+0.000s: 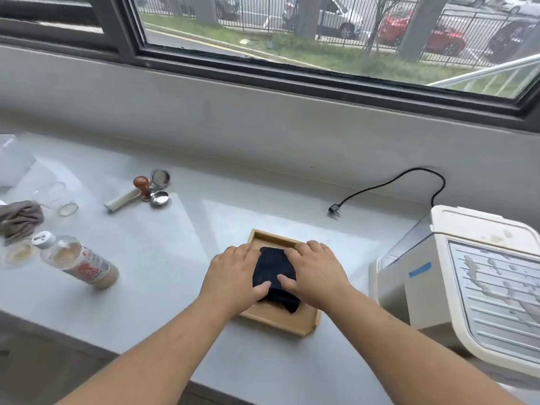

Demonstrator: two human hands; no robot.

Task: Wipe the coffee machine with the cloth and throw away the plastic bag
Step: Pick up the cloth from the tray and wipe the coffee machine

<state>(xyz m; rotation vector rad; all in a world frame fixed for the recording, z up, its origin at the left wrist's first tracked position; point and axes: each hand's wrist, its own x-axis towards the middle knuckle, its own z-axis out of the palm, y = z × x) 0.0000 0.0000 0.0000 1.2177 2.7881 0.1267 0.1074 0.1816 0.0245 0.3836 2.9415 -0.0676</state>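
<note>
A folded black cloth lies in a shallow wooden tray at the middle of the counter. My left hand and my right hand rest on the cloth from either side, fingers over its far edge and thumbs meeting on top. The white coffee machine stands to the right, its slatted metal top spotted with stains. A clear plastic bag sits at the far left edge of the counter.
A tipped drink bottle, a grey rag, a glass jar, a wooden-handled tamper and two metal filter baskets lie on the left. The machine's unplugged black cord runs along the wall.
</note>
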